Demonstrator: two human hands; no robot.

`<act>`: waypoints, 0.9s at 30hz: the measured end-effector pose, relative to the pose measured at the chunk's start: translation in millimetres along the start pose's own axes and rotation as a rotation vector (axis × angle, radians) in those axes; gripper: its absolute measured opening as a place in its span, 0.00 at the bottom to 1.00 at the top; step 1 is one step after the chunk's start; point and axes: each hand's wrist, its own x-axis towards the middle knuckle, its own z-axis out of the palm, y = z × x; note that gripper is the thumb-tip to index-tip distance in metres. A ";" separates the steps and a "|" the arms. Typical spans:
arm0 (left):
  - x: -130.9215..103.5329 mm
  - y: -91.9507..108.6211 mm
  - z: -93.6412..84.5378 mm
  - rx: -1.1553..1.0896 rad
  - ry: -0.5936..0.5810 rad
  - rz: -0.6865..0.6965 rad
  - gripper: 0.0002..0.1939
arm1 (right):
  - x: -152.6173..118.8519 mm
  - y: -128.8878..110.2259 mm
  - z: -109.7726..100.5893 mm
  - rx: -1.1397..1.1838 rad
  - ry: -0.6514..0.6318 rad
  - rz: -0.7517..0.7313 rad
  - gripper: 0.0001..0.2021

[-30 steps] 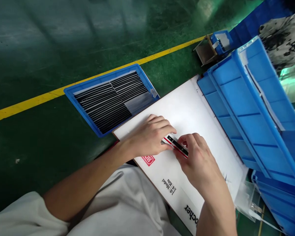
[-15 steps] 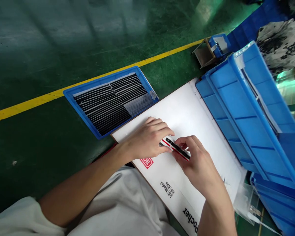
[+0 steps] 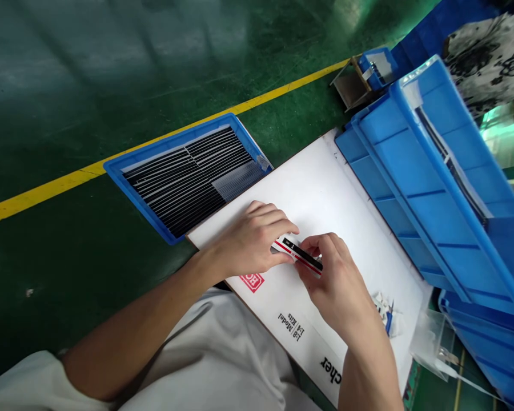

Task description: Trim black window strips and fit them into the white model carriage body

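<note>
A slim, long piece (image 3: 302,254), white with a red stripe and a black band, is held over the white board. It looks like a model train carriage body, though its exact kind cannot be told. My left hand (image 3: 263,240) grips its left end between thumb and fingers. At the other end, my right hand (image 3: 332,279) pinches it with thumb and fingertips, which cover part of it. Under both hands lies the white printed cardboard surface (image 3: 312,177), with red and black lettering along its near side.
Beyond the board's left edge, a blue tray (image 3: 139,214) holds rows of dark strips. Large blue bins (image 3: 415,188) are stacked on the right. Blue-handled cutters (image 3: 389,321) and white scraps lie by my right forearm. A yellow line (image 3: 47,191) crosses the green floor.
The view has shifted slightly, bringing the blue-handled cutters and scraps out from behind my right arm. Both hands keep their hold on the piece, with little other movement.
</note>
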 end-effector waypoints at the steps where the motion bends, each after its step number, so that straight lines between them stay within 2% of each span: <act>1: -0.2 -0.2 0.1 -0.001 0.001 0.004 0.16 | 1.3 -0.1 -0.7 -0.003 -0.010 0.000 0.08; 12: -1.0 -1.4 -1.6 -0.005 -0.021 0.012 0.13 | 11.9 -1.0 -9.3 0.040 -0.126 -0.010 0.07; 19: -0.2 -2.7 -2.4 -0.014 -0.041 0.000 0.16 | 12.9 3.2 -15.9 0.067 -0.158 -0.009 0.08; 23: 2.0 -5.0 -1.7 -0.033 -0.041 -0.012 0.16 | 10.7 12.1 -20.6 0.030 -0.144 -0.041 0.02; 27: 2.0 -9.0 -1.6 -0.048 -0.046 -0.013 0.17 | -4.6 25.7 -22.7 -0.043 -0.086 -0.084 0.04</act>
